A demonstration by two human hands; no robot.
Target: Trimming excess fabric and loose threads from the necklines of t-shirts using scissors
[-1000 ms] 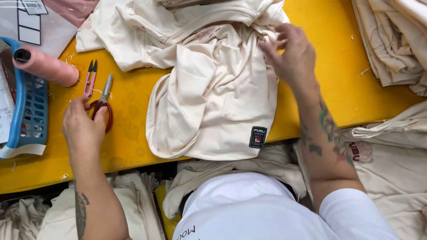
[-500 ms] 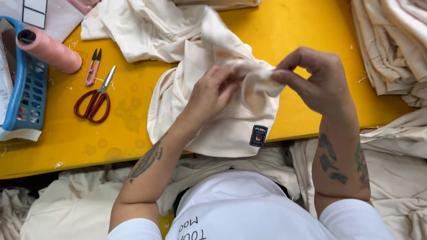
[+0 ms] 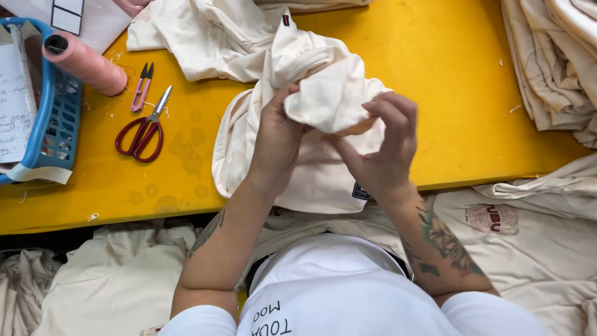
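A cream garment with a small dark label near its hem lies on the yellow table. Both my hands lift a bunched fold of it above the table. My left hand grips the fold from the left, thumb up against the cloth. My right hand pinches the same fold from the right, fingers curled over it. Red-handled scissors and small pink thread snips lie to the left of the garment, away from my hands.
A pink thread cone lies beside a blue basket holding papers at the left edge. More cream garments are piled at the top, at the right and below the table edge.
My left hand left the scissors and came over to the garment. Both hands have gathered the cloth and now hold a bunched fold higher and closer to me.
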